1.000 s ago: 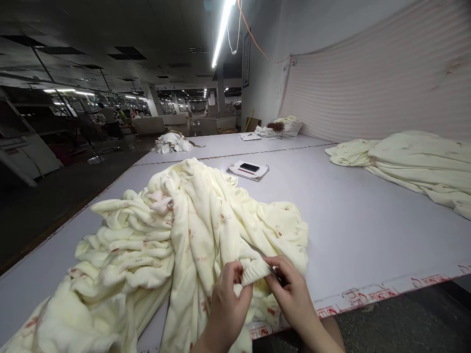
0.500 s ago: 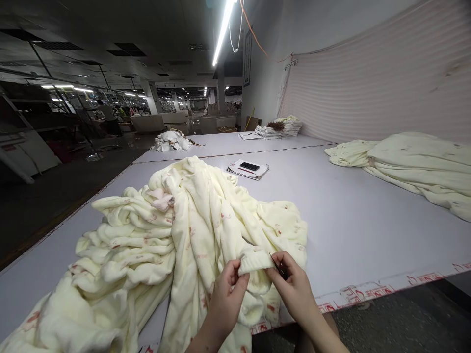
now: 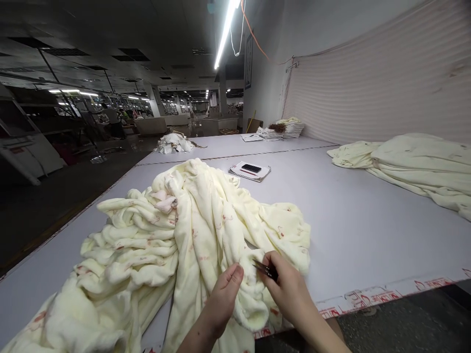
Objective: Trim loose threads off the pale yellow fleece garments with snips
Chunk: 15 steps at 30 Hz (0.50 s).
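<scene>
A pale yellow fleece garment (image 3: 198, 220) with small reddish prints lies in a bunched heap on the table. My left hand (image 3: 225, 296) is closed at its sleeve, thumb pressed to forefinger; the other fingers are hidden behind, around the cloth. Dark thread snips (image 3: 265, 269) sit in my right hand (image 3: 289, 287), their tips pointing left over the sleeve. Just below and between the hands hangs the rounded sleeve end (image 3: 253, 316).
Beyond the heap, a phone (image 3: 251, 167) and a red pen rest on a stack of papers (image 3: 262, 175). More pale fleece (image 3: 415, 159) lies at the right. White scraps (image 3: 174, 142) and a fabric stack (image 3: 292, 129) are at the back. The printed table edge (image 3: 375, 298) runs along the near right.
The cuff stretched between both hands has dropped below them. My right hand has let it go and turned the snips leftward. My left hand has shifted slightly, thumb now upward.
</scene>
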{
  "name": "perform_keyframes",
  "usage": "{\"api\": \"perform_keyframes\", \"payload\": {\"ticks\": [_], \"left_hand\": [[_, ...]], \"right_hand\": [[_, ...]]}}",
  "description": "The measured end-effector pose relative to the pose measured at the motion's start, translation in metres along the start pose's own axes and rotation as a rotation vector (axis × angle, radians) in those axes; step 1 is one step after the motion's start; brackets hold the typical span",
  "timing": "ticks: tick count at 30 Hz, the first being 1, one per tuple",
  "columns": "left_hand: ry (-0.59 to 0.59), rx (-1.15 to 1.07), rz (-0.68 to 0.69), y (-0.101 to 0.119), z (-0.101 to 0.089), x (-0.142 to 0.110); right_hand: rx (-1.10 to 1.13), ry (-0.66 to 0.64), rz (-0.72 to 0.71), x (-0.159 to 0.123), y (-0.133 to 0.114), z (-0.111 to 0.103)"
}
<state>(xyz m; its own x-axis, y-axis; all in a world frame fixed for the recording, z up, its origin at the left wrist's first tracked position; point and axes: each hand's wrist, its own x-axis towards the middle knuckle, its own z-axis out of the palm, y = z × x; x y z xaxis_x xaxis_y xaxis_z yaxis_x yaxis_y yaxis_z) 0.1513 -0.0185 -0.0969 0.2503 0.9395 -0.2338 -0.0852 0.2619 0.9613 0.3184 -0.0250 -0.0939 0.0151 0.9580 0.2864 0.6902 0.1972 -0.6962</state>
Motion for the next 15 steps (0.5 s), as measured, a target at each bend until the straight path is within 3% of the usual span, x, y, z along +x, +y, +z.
{"api": "perform_keyframes", "payload": {"ticks": [3,7,11,15], "left_hand": [[-0.036,-0.033,0.013,0.001,-0.001,0.001],[-0.026,0.028,0.014,0.004,0.000,0.000],[-0.067,0.017,0.052,0.003,0.001,0.000],[-0.075,0.145,0.140,-0.001,0.005,-0.003]], "right_hand": [[0.068,-0.155,-0.063,-0.003,-0.005,-0.015],[-0.002,-0.196,-0.171,-0.008,-0.008,-0.021],[0.019,-0.163,-0.167,-0.005,-0.002,-0.014],[0.111,0.016,-0.058,0.000,0.023,-0.009]]}}
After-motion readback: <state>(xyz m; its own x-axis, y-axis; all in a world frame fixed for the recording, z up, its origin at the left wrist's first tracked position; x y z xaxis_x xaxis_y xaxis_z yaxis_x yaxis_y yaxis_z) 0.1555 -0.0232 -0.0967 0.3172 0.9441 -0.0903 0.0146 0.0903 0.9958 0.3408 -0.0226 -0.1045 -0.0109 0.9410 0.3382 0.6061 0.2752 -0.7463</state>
